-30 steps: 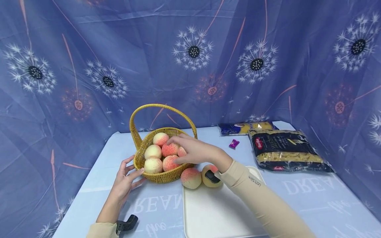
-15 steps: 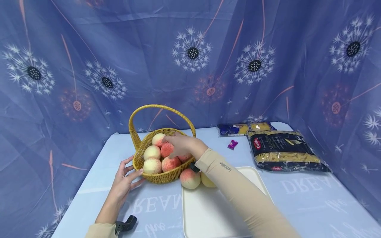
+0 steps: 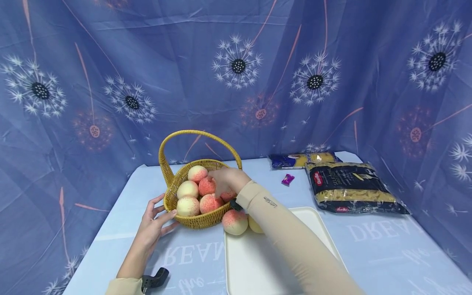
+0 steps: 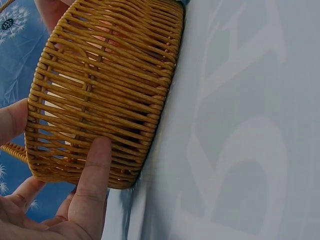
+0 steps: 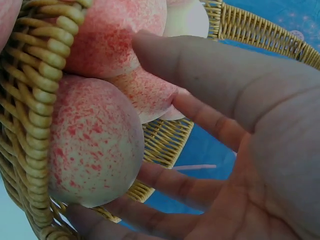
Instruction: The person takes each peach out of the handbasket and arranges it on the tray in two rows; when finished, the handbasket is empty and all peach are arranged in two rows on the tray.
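A yellow wicker basket with an arched handle holds several pink-and-cream peaches. My left hand steadies the basket at its left end, fingers spread. In the left wrist view, a straight finger presses on the woven side and another fingertip touches the rim. Over the basket's right part, my right hand reaches in among the peaches. The right wrist view has its thumb in front of a red peach, with loosely spread fingers around the far side of a speckled peach beside the rim.
Two more peaches sit at the back edge of a white tray, just right of the basket. Behind lie a small purple-wrapped candy, a blue pasta packet and a large dark pasta bag. A dandelion-print curtain closes off the back.
My right hand has moved left and deeper over the right part of the basket, its forearm now covering much of the second tray peach. The left hand stays at the basket's left end.
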Tool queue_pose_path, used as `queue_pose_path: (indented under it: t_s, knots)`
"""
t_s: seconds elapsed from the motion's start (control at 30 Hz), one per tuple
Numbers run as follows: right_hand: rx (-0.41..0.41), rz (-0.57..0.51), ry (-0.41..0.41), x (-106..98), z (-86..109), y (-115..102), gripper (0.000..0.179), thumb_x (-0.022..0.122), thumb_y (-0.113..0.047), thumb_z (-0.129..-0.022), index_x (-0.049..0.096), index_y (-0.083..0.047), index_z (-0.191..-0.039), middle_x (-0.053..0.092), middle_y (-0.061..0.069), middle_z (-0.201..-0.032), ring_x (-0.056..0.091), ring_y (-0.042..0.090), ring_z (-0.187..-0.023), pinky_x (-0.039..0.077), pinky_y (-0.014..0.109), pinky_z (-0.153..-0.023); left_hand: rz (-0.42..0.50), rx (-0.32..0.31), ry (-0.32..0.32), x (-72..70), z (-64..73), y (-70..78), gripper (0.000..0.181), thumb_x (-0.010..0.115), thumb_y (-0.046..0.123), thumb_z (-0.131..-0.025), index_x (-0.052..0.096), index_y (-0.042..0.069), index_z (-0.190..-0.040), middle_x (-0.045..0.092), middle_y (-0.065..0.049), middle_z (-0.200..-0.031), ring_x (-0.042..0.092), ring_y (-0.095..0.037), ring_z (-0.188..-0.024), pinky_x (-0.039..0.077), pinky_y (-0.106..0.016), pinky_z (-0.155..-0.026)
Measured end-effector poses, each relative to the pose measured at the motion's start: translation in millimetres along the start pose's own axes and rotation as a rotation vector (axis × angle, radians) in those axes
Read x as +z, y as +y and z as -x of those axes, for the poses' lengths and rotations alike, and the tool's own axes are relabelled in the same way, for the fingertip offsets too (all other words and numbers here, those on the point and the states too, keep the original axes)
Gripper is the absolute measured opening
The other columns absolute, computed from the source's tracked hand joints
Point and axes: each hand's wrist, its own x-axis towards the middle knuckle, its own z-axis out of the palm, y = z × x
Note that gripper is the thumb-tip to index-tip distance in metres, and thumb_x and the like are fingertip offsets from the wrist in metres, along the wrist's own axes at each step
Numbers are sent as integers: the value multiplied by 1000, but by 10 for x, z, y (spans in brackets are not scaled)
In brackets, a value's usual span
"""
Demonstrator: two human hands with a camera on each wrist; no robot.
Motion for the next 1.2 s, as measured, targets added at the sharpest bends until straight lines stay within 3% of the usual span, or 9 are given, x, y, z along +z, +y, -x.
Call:
queue_pose_path:
  t_s: [0.1,0.17,0.27,0.33,0.43,0.93,1.2]
  knots:
    - [65,39,-12,-33,-36,-33,86,80,-11,-92,37,-12,-167,49,9,-166,60,21,-127,55,32,-82,3,0,4,-1,7,4,83,71,12,-104,22,26,-169,33,-17,-153,68,-9,-106,67,-39,-97]
    - [103,96,-37,-47,-69,-54,75,76,-8,-92,44,-7,-161,53,12,-161,58,19,-108,47,29,-70,5,-1,5,3,10,9,83,71,12,-104,22,26,-169,34,-17,-152,68,-9,-106,67,-39,-97]
    - [134,168,-67,-44,-113,-72,38,75,-2,-90,67,-5,-127,65,11,-128,47,18,-85,37,28,-58,10,-3,7,8,6,10,84,71,11,-104,21,26,-170,34,-17,-152,68,-9,-105,67,-39,-97]
    - [136,203,-90,-35,-127,-77,15,75,-1,-90,69,-9,-102,61,10,-107,43,18,-78,32,28,-55,8,-5,8,9,6,11,84,71,11,-104,21,26,-170,34,-17,-151,69,-9,-105,67,-39,-97]
    - [127,224,-81,-27,-114,-78,15,79,-2,-88,68,-12,-88,58,7,-97,45,18,-78,36,28,-54,8,-3,12,7,6,14,84,71,11,-104,22,25,-169,35,-17,-151,69,-9,-105,67,-38,-96]
    - [23,316,20,41,-17,-45,18,75,-3,-90,63,-14,-83,58,4,-90,45,18,-81,41,29,-65,18,-2,13,10,1,19,83,70,10,-103,22,25,-169,35,-16,-150,69,-9,-104,67,-39,-97]
    - [-5,292,-9,39,-55,-19,20,75,0,-89,63,-15,-87,60,4,-96,47,19,-85,40,31,-67,11,-1,10,5,9,15,84,70,9,-103,22,25,-170,34,-17,-151,69,-9,-104,67,-39,-97]
